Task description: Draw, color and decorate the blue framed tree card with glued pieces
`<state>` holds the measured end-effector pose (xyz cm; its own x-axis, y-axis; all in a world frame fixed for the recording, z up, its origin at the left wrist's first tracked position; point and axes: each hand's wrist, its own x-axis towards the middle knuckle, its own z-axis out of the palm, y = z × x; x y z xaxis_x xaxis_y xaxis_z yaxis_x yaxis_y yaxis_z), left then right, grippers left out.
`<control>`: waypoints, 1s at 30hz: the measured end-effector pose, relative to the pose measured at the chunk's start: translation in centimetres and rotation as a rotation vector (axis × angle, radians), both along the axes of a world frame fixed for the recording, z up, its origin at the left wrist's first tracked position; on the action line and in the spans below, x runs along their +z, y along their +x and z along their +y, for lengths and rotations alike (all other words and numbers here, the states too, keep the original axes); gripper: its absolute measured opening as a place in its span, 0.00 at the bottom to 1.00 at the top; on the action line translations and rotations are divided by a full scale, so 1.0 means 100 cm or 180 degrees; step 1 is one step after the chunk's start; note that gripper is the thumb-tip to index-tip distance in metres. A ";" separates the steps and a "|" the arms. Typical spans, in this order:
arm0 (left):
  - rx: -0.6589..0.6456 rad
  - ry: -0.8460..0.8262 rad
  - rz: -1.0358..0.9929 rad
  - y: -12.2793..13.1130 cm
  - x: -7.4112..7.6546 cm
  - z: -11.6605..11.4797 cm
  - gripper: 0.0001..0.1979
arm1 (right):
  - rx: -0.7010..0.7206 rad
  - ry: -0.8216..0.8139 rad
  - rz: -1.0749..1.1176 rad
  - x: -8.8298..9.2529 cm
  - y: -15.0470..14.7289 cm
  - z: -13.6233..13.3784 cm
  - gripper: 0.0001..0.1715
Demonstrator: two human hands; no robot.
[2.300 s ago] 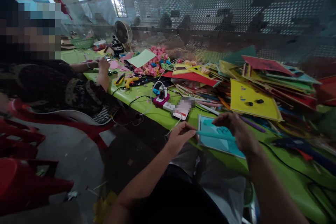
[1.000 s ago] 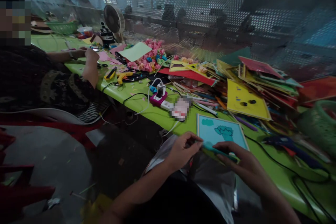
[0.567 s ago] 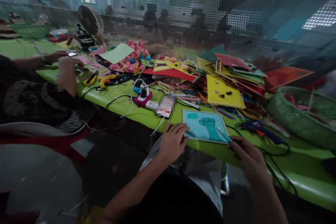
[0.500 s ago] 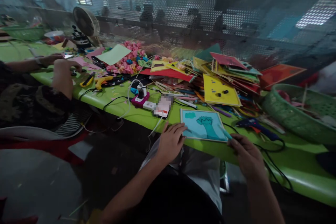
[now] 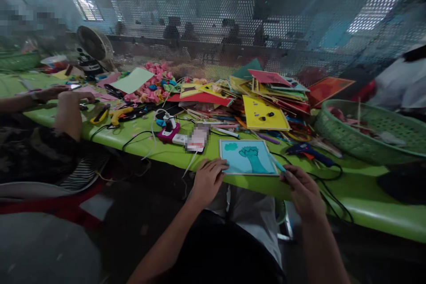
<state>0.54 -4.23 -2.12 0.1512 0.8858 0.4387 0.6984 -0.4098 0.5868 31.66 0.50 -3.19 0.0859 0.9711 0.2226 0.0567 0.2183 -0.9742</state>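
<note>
A light-blue picture card with a pale border lies near the table's front edge. On it are a darker teal tree-like shape and a small cloud-like patch. My left hand has its fingers on the card's lower left edge, with the thumb bent in beneath them. Between the thumb and fingers of my right hand is a slim light-blue pen-like stick. It slants over the card's right edge; whether its tip touches the card I cannot tell.
A phone and a magenta power strip sit left of the card. Rightward are a blue glue gun, its cable and a green basket. Behind are a yellow card and piled cards. A co-worker's arm rests at left.
The view has tilted up and turned slightly right, so everything appears shifted left. Both hands stay at the card; the stick remains in my right hand.
</note>
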 end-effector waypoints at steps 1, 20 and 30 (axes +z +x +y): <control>0.0013 0.0027 -0.0025 -0.001 -0.002 -0.001 0.10 | 0.0010 -0.0001 -0.0008 -0.001 0.000 0.000 0.18; -0.0046 0.0003 -0.0022 -0.008 0.005 0.002 0.12 | 0.0064 0.0108 -0.0016 0.008 -0.012 0.000 0.24; -0.0425 0.0507 0.0407 0.020 0.038 -0.007 0.24 | 0.0517 0.0072 -0.0506 0.032 -0.047 -0.031 0.17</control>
